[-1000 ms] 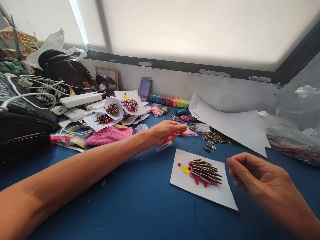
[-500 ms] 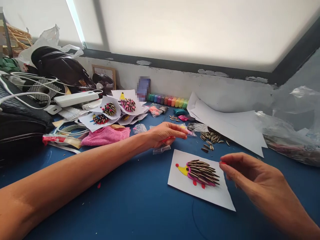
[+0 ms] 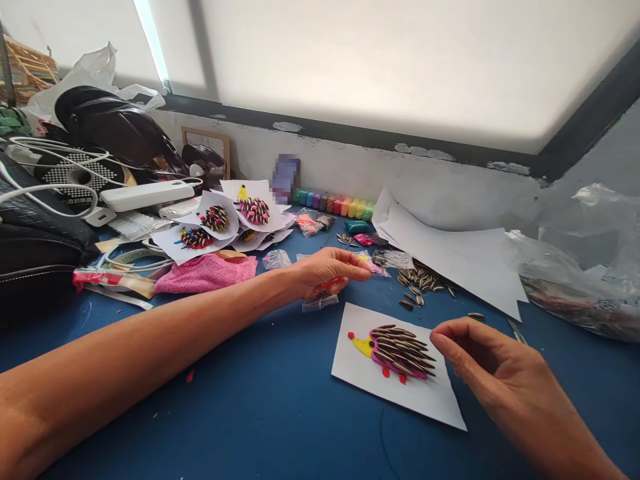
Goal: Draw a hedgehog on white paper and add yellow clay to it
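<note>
A white paper card lies on the blue table, bearing a hedgehog picture with a yellow clay face, red nose, pink body, red feet and striped seed spines. At the card's right edge my right hand is closed in a pinch. Its fingertips hide the red clay bit that showed there earlier. My left hand reaches out beyond the card, fingers curled and pinched, with red clay showing beneath them. Under it lies a small clear plastic bag. Sunflower seeds are heaped behind the card.
Several finished hedgehog cards are piled at the back left, beside a pink cloth. Coloured clay packs line the wall. White paper sheets and a plastic bag stand at the right. Cables and a black bag crowd the left.
My right hand has moved slightly left toward the card's edge, and the red bit at its fingertips no longer shows. My left hand stays over the clear bag. The view has shifted a little.
</note>
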`<state>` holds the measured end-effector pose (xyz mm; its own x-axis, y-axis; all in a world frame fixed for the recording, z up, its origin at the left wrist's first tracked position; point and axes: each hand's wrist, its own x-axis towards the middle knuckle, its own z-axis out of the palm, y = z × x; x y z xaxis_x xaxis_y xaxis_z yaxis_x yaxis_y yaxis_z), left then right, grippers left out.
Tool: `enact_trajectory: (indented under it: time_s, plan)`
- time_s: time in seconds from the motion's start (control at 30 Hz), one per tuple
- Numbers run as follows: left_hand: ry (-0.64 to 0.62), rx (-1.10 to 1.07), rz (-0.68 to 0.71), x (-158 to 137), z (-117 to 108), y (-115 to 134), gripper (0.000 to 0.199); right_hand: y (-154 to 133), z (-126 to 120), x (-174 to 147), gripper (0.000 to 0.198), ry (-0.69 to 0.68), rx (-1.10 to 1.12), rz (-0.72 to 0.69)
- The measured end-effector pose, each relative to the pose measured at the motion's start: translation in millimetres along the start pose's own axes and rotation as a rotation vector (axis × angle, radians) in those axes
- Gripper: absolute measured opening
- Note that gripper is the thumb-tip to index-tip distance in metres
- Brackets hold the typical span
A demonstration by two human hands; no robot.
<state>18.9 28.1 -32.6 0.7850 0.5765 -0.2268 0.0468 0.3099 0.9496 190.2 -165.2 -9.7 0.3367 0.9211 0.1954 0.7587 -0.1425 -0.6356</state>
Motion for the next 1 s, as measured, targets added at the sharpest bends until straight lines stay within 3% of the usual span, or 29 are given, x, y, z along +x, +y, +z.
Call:
enact_trajectory:
  time_s: [0.1, 0.3, 0.5, 1.0]
  plan:
    - [0.005, -0.001, 0.010, 0, 0, 0, 0.018, -1, 0, -1, 0.034, 0.031, -0.017, -0.028]
    - [-0.023, -0.010, 0.023, 3, -2, -3, 0.003, 9, 5, -2, 0.033, 0.051, -0.013, 0.014]
    - [-0.017, -0.008, 0.017, 3, -2, -3, 0.001, 13, 10, 1, 0.029, 0.092, -0.061, -0.162]
    - [-0.027, 0.007, 0.018, 5, -4, -4, 0.003, 22, 15, -1, 0.030, 0.098, -0.080, -0.240]
